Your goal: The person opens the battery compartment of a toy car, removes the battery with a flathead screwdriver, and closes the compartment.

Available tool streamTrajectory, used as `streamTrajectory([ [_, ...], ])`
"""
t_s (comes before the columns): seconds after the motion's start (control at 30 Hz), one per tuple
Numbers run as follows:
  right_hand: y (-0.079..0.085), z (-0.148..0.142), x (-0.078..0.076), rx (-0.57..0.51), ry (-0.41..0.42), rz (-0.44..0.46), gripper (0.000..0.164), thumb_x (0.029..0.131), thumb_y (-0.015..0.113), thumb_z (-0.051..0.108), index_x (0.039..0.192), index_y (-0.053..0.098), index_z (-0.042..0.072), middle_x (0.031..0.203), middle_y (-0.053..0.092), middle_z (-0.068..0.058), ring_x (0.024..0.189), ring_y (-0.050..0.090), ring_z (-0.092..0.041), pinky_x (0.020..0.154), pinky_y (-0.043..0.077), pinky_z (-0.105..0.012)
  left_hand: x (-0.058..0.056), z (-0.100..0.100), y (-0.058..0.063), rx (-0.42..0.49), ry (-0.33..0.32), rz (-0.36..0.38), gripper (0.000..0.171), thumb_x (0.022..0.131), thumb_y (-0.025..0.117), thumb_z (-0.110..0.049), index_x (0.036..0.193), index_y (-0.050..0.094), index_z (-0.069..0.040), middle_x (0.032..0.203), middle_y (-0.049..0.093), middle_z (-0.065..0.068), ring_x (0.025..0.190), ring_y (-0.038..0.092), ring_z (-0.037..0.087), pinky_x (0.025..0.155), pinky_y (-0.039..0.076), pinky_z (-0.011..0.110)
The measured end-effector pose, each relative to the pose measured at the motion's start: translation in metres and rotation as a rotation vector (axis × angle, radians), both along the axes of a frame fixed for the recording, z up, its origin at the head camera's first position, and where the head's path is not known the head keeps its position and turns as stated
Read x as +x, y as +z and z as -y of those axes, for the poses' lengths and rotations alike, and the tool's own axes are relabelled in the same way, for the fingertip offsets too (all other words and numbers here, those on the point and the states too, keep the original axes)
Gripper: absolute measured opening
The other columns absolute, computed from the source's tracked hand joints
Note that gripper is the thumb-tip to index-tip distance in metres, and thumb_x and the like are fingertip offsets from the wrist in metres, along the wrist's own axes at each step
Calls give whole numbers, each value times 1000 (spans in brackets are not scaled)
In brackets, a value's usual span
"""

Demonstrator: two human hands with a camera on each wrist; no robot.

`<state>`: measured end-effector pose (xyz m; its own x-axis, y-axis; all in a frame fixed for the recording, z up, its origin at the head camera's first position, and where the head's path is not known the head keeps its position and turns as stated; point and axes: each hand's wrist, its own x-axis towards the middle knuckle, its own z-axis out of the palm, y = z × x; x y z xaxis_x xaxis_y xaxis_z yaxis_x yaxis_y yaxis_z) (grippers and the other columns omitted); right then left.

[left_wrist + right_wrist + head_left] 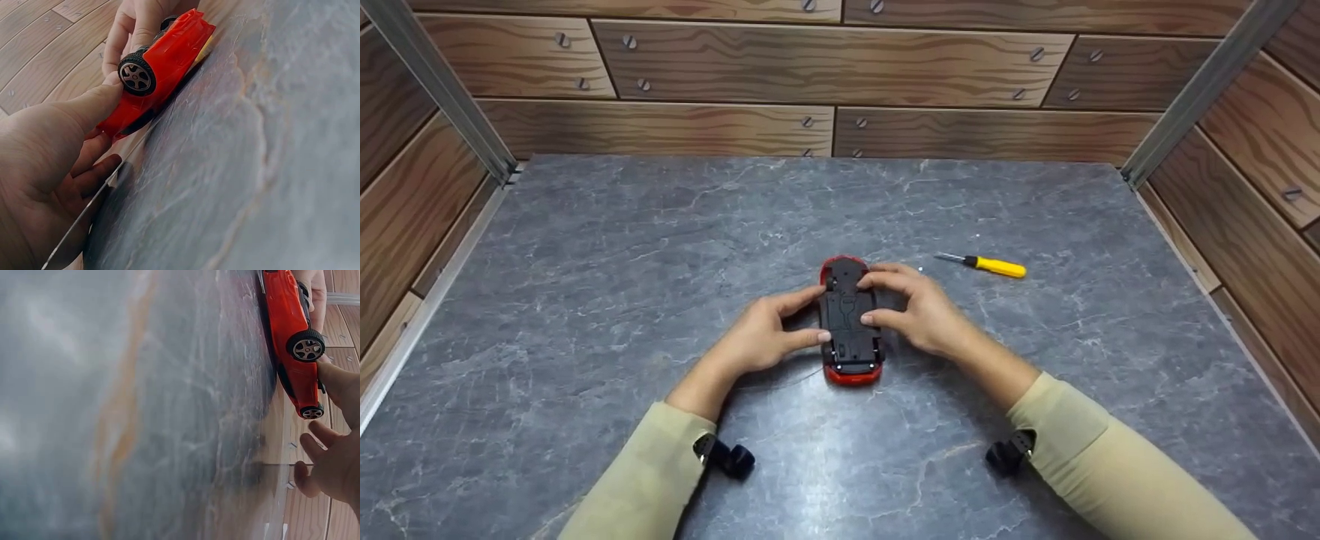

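Note:
A red toy car (853,375) lies upside down on the grey marbled table, its black underside (847,307) facing up. My left hand (761,334) holds its left side: in the left wrist view the thumb lies by a black wheel (136,75) and other fingers reach under the red body (177,53). From the right, my right hand (922,311) touches the underside with thumb and index fingertip set apart. In the right wrist view, its other fingers (315,447) spread loosely past the car's end (304,396).
A screwdriver (997,267) with a yellow handle lies right of the car, beyond the right hand. Tiny shiny bits (920,268) lie near it. Wood-patterned walls (840,67) enclose the table's back and sides, with metal posts (1200,90) at the back corners.

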<state>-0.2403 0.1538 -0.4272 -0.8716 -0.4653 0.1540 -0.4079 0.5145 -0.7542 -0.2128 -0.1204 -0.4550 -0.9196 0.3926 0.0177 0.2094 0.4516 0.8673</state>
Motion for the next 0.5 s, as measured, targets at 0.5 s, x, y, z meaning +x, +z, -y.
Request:
streamTrajectory([
  [0.5, 11, 2, 5, 74, 3, -134, 42, 87, 90, 19, 125, 73, 15, 122, 74, -1, 118, 62, -25, 101, 49, -53, -1, 2, -1, 28, 2, 12, 73, 93, 84, -36, 158, 53, -23, 157, 54, 3, 149, 45, 22, 125, 32, 43],
])
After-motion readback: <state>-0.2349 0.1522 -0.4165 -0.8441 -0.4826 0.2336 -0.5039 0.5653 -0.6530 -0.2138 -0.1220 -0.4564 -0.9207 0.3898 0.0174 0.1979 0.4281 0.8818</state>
